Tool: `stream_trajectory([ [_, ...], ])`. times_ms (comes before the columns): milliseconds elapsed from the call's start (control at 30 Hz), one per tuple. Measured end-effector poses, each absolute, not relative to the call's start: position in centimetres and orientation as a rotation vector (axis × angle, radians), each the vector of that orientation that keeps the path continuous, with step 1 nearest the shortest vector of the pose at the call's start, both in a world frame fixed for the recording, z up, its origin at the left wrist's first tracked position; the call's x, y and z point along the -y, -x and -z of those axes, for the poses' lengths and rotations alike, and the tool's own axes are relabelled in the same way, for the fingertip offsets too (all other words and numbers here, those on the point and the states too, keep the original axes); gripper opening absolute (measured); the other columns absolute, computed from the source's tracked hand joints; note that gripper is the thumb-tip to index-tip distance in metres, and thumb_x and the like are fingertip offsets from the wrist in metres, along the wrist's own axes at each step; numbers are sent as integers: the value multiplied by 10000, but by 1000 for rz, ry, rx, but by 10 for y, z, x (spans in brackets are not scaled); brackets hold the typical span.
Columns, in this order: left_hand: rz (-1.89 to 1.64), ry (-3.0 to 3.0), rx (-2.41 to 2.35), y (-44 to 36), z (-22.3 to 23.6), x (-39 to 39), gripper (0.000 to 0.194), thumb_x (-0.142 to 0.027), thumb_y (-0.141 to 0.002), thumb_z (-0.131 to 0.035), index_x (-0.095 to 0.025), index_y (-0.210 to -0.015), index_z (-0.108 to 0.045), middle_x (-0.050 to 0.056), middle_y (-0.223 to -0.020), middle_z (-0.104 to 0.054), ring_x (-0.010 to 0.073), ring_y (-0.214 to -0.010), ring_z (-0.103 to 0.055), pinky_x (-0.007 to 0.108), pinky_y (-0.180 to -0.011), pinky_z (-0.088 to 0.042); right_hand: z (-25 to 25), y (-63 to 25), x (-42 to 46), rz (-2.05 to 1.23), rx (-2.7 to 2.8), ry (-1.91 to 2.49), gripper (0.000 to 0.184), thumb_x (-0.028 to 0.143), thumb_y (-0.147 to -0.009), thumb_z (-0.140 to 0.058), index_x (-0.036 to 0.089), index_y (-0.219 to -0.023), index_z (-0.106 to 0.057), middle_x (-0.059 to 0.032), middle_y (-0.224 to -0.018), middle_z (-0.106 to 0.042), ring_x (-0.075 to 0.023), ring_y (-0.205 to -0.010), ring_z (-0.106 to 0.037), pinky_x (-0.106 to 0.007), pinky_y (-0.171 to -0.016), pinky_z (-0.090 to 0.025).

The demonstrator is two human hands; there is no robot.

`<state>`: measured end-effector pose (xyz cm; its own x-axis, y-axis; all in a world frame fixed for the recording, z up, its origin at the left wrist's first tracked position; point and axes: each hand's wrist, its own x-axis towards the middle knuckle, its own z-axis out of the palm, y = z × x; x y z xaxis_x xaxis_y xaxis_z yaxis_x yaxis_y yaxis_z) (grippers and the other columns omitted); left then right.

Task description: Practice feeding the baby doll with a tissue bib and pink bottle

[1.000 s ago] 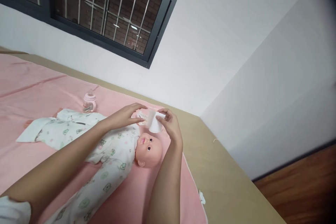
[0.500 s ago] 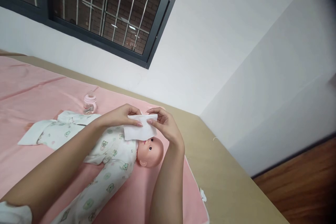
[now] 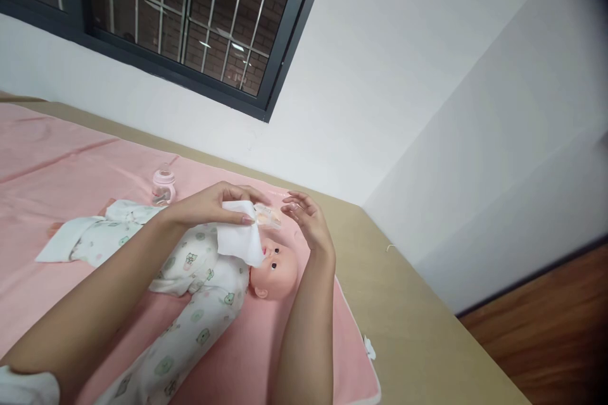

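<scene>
My left hand (image 3: pixel 222 197) pinches a white wipe (image 3: pixel 237 239) between thumb and fingers, and the wipe hangs down over the doll's chin and chest. My right hand (image 3: pixel 308 223) is apart from the wipe, fingers loosely curved with nothing between them. Below the hands lies a baby doll (image 3: pixel 275 273) on its back, its bare head towards the right. It wears a white outfit (image 3: pixel 199 259) with green animal prints. Behind the wipe, a clear, crinkled packet (image 3: pixel 268 216) is partly visible; whether my left fingers touch it I cannot tell.
A pink baby bottle (image 3: pixel 164 187) with a handle stands beyond the doll. The pink mat (image 3: pixel 47 158) covers much of the light wooden surface (image 3: pixel 394 304). A small white item (image 3: pixel 369 348) is at the mat's right edge. A barred window (image 3: pixel 190 19) and white walls stand behind.
My right hand has let go of the wipe and moved slightly right. The wipe now hangs from my left hand alone, folded over at one side, and the clear packet behind it shows.
</scene>
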<state>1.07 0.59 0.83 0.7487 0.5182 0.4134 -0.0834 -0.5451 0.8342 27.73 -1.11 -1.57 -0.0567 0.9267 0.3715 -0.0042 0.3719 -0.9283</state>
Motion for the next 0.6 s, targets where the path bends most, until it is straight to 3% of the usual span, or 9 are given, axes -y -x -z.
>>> stream_trajectory([
  [67, -712, -1983, -365, -12, -5, -8, 238, -389, -807, -692, -154, -826, -653, 43, -954, -660, 202, -903, -611, 257, -756, -472, 33, -291, 0, -1053, 1301, 885, 329, 340, -731, -762, 247, -1031, -664, -2, -951, -676, -112, -796, -637, -292, -857, -507],
  [167, -594, -2009, -447, -21, 3, -11, 302, -426, -789, -691, -142, -751, -592, -13, -711, -560, 130, -641, -527, 204, -556, -384, 69, -307, -15, -1183, 1122, 883, 364, 331, -679, -798, 233, -1007, -674, 4, -928, -691, -111, -788, -654, -263, -828, -517],
  [400, -481, -2283, -603, -54, 25, -10, 230, -345, -752, -625, -149, -667, -540, -32, -659, -493, 138, -653, -473, 228, -554, -311, 158, -324, -37, -1353, 759, 1001, 375, 280, -642, -809, 203, -977, -661, -29, -918, -728, -173, -874, -688, -345, -901, -526],
  [600, -426, -2364, -707, -65, 36, -3, 163, -314, -740, -590, -174, -667, -551, -37, -634, -523, 149, -629, -495, 250, -544, -289, 170, -328, -44, -1363, 747, 956, 349, 295, -684, -773, 218, -998, -643, -31, -960, -731, -182, -933, -690, -362, -930, -518],
])
